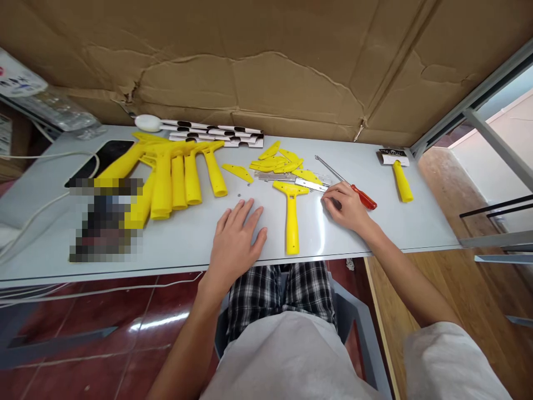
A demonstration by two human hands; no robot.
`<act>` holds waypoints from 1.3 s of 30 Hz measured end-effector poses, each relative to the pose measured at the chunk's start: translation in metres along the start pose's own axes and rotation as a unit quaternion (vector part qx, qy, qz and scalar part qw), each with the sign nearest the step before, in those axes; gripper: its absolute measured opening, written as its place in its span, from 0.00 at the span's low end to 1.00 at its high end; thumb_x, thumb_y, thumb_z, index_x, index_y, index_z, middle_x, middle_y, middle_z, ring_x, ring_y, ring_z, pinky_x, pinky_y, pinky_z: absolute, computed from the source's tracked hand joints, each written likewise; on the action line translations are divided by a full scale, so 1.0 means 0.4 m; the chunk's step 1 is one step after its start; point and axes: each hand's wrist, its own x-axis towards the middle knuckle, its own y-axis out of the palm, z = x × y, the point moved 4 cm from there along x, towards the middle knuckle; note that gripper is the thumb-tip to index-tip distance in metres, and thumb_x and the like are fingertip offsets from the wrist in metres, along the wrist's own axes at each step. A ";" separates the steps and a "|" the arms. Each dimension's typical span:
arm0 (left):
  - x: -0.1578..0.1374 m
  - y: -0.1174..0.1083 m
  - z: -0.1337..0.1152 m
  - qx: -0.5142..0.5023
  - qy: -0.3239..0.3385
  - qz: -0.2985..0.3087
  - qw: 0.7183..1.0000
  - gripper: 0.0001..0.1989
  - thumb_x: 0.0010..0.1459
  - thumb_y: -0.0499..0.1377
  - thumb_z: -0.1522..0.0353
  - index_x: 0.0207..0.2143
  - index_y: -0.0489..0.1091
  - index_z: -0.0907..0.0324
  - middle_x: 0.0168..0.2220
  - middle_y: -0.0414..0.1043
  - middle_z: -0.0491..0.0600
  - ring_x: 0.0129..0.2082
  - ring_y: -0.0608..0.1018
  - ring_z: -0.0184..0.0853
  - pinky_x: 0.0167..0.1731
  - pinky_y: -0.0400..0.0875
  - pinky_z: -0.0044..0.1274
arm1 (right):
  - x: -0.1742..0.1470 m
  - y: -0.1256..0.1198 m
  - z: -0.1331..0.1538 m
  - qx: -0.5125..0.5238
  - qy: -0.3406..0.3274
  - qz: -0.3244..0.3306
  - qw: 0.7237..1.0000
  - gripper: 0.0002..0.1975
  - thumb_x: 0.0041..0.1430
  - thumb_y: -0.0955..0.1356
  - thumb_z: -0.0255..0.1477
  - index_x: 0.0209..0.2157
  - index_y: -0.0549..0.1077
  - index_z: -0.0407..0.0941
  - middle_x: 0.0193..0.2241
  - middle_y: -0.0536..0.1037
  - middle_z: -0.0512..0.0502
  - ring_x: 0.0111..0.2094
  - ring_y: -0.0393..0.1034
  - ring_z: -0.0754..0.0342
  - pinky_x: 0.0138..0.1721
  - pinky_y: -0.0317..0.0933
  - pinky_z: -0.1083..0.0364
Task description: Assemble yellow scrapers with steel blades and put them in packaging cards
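My left hand [234, 240] lies palm down on the table, fingers spread, holding nothing. Just right of it a yellow scraper handle [292, 222] rests flat, its wide head facing away from me. My right hand [347, 204] is curled with its fingertips closed at the right end of a thin metal blade [308, 184]. Part of that grip is hidden. Behind the blade lie several flat yellow cover plates [268, 164] and more metal strips [270, 176]. A screwdriver [363, 196] with a red handle passes beside my right hand. Tiny screws [239, 195] dot the table near my left fingers.
Several yellow scraper handles [164, 183] are heaped at the left, beside a black flat object [116, 151] and a white cable [37, 214]. Black-and-white cards [216, 133] lie at the back against cardboard [250, 83]. A carded scraper [402, 182] is at the right.
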 end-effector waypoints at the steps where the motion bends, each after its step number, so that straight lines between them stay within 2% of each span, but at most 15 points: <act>1: 0.000 0.000 -0.001 0.000 -0.001 0.001 1.000 0.29 0.79 0.49 0.60 0.70 0.74 0.65 0.78 0.66 0.64 0.80 0.66 0.57 0.77 0.60 0.51 | -0.001 -0.002 -0.004 -0.004 0.002 -0.009 1.000 0.17 0.76 0.64 0.36 0.43 0.83 0.44 0.47 0.81 0.42 0.50 0.73 0.53 0.57 0.69 0.48; 5: -0.003 -0.003 -0.008 0.001 0.002 -0.007 1.000 0.28 0.78 0.50 0.61 0.70 0.74 0.65 0.77 0.66 0.66 0.79 0.66 0.59 0.76 0.60 0.52 | 0.009 -0.017 -0.021 -0.039 0.056 -0.008 0.998 0.18 0.75 0.66 0.38 0.49 0.85 0.43 0.51 0.80 0.38 0.53 0.73 0.50 0.57 0.71 0.47; 8: 0.009 -0.014 -0.008 0.013 0.015 -0.012 1.000 0.26 0.78 0.51 0.62 0.67 0.76 0.65 0.75 0.70 0.68 0.76 0.69 0.62 0.72 0.65 0.55 | 0.029 -0.027 -0.021 -0.081 0.108 0.044 0.990 0.20 0.74 0.67 0.39 0.56 0.84 0.43 0.54 0.78 0.37 0.55 0.73 0.48 0.58 0.71 0.45; 11: 0.062 -0.032 0.002 0.026 0.030 -0.019 0.999 0.23 0.77 0.53 0.62 0.63 0.79 0.62 0.69 0.76 0.66 0.67 0.77 0.62 0.63 0.74 0.54 | 0.062 -0.030 -0.005 -0.109 0.133 0.102 0.980 0.21 0.73 0.69 0.40 0.57 0.84 0.44 0.55 0.77 0.37 0.52 0.73 0.48 0.56 0.70 0.47; 13: 0.119 -0.041 0.004 0.014 0.070 -0.024 0.997 0.24 0.77 0.53 0.63 0.65 0.79 0.63 0.68 0.76 0.66 0.62 0.80 0.59 0.61 0.75 0.51 | 0.087 -0.031 0.010 -0.120 0.133 0.125 0.976 0.20 0.73 0.69 0.39 0.57 0.84 0.44 0.55 0.77 0.37 0.52 0.73 0.49 0.55 0.68 0.49; 17: 0.232 -0.033 -0.004 -0.010 0.193 0.010 0.981 0.24 0.76 0.54 0.64 0.68 0.77 0.62 0.70 0.73 0.67 0.60 0.78 0.56 0.62 0.75 0.51 | 0.133 -0.029 0.030 -0.152 0.121 0.176 0.965 0.18 0.74 0.68 0.35 0.57 0.85 0.44 0.53 0.79 0.37 0.53 0.72 0.48 0.52 0.63 0.51; 19: 0.262 -0.023 -0.004 -0.007 0.236 0.026 0.971 0.22 0.77 0.55 0.64 0.63 0.82 0.58 0.68 0.75 0.64 0.60 0.77 0.56 0.62 0.74 0.52 | 0.148 -0.027 0.035 -0.174 0.101 0.212 0.956 0.18 0.75 0.67 0.34 0.56 0.84 0.43 0.50 0.80 0.37 0.52 0.71 0.47 0.51 0.60 0.52; 22: 0.268 -0.012 0.006 -0.005 0.271 0.035 0.962 0.20 0.78 0.54 0.62 0.59 0.85 0.54 0.65 0.79 0.60 0.60 0.76 0.56 0.60 0.74 0.50 | 0.160 -0.022 0.037 -0.210 0.053 0.242 0.946 0.20 0.77 0.63 0.33 0.55 0.84 0.41 0.47 0.81 0.37 0.51 0.71 0.48 0.51 0.56 0.51; 25: 0.246 -0.012 0.024 -0.015 0.289 0.026 0.957 0.20 0.79 0.54 0.63 0.59 0.85 0.53 0.61 0.82 0.58 0.58 0.76 0.54 0.57 0.75 0.47 | 0.166 -0.015 0.035 -0.247 0.008 0.230 0.941 0.21 0.79 0.61 0.32 0.52 0.84 0.40 0.46 0.82 0.37 0.48 0.69 0.49 0.49 0.51 0.51; 27: 0.232 -0.015 0.038 -0.021 0.298 0.017 0.954 0.19 0.79 0.55 0.64 0.58 0.85 0.53 0.61 0.82 0.57 0.56 0.76 0.52 0.55 0.75 0.45 | 0.172 -0.010 0.032 -0.268 -0.011 0.211 0.940 0.21 0.78 0.60 0.30 0.46 0.84 0.38 0.43 0.81 0.36 0.45 0.67 0.51 0.47 0.47 0.51; 31: 0.228 -0.011 0.061 -0.032 0.310 0.005 0.950 0.18 0.79 0.56 0.67 0.58 0.85 0.50 0.60 0.84 0.55 0.55 0.77 0.51 0.54 0.74 0.43 | 0.189 -0.009 0.023 -0.291 -0.022 0.175 0.940 0.19 0.76 0.60 0.25 0.36 0.80 0.37 0.37 0.80 0.36 0.40 0.62 0.53 0.43 0.41 0.51; 34: 0.242 -0.002 0.070 -0.036 0.319 0.012 0.947 0.18 0.79 0.56 0.70 0.58 0.85 0.48 0.59 0.84 0.54 0.55 0.77 0.50 0.53 0.74 0.41 | 0.203 -0.020 0.021 -0.276 -0.022 0.147 0.950 0.20 0.76 0.60 0.27 0.37 0.81 0.38 0.38 0.80 0.37 0.41 0.63 0.53 0.43 0.43 0.51; 39: 0.255 0.005 0.075 -0.048 0.332 0.025 0.942 0.21 0.76 0.55 0.75 0.58 0.84 0.48 0.57 0.84 0.54 0.55 0.77 0.48 0.51 0.74 0.39 | 0.220 -0.037 0.023 -0.183 -0.008 0.120 0.976 0.19 0.76 0.62 0.32 0.46 0.84 0.41 0.47 0.81 0.38 0.48 0.69 0.51 0.47 0.53 0.52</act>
